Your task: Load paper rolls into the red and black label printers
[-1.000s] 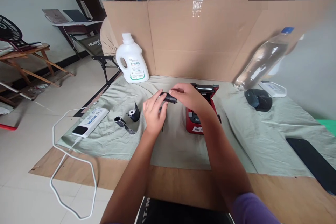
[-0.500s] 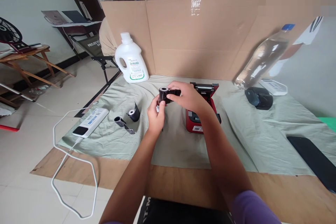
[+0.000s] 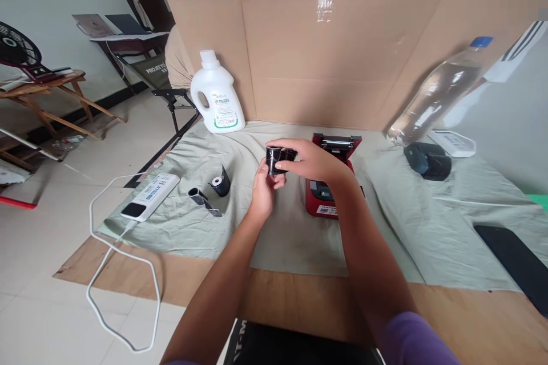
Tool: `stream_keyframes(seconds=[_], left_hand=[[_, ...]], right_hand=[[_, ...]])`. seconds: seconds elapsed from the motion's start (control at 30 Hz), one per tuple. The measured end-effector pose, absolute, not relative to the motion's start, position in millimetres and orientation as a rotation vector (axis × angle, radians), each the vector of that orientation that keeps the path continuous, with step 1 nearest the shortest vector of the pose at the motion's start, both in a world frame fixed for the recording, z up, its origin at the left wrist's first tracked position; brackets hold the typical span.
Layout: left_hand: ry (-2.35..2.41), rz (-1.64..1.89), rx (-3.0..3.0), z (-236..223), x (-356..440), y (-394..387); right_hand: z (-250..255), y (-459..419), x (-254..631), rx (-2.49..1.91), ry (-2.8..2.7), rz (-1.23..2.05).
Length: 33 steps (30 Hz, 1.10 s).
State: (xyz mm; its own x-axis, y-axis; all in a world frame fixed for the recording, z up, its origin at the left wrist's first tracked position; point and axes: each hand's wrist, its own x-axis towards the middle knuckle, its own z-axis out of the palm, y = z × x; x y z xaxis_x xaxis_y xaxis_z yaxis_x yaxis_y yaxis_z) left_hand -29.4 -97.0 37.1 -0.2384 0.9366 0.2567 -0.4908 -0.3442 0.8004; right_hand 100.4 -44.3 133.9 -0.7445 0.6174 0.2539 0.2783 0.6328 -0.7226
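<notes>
Over the middle of the cloth, both hands hold a small black roll [image 3: 272, 161] upright. My left hand [image 3: 263, 191] grips it from below and the left, its fingers closed around the lower part. My right hand [image 3: 314, 161] reaches across from the right, thumb pressed on the roll's loose black strip and fingers laid over its top, hiding the core. Just behind my right forearm stands a red and black label printer [image 3: 319, 205] with its lid raised. A second black roll with a white core [image 3: 220, 183] and a partly unwound black strip [image 3: 201, 199] rest to the left.
A white power bank [image 3: 152, 197] with a white cable lies at left. Behind stand a white detergent jug [image 3: 218, 97] and a cardboard panel [image 3: 317, 57]. On the right are a leaning plastic bottle [image 3: 440, 91], a black device [image 3: 427, 161] and a dark phone [image 3: 511, 262].
The fingers of my right hand have come over the roll's top, covering the white core that showed before. The view has shifted slightly, and the roll remains in both hands.
</notes>
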Motion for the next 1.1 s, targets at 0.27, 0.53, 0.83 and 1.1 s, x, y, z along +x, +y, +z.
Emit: stream_keyframes(seconds=[0.27,0.53,0.83,1.1], left_hand=[[0.754,1.739,0.916,34.9,-28.5,-97.8],[0.738,1.717,0.813,43.6,-29.9,-99.3],[0.48,1.423,0.663,44.7,-31.4,-107.3],[0.268,1.317,0.471,15.5,9.3,-110.7]], right_hand=[[133.0,-41.7,102.7,-0.704,-2.346,0.943],[133.7,-39.8,101.0,-0.633,-2.372,0.968],[134.2,-41.3,98.9,-0.547,-2.375,1.255],[140.6,-55.8,83.4,-0.822,-2.236,0.799]])
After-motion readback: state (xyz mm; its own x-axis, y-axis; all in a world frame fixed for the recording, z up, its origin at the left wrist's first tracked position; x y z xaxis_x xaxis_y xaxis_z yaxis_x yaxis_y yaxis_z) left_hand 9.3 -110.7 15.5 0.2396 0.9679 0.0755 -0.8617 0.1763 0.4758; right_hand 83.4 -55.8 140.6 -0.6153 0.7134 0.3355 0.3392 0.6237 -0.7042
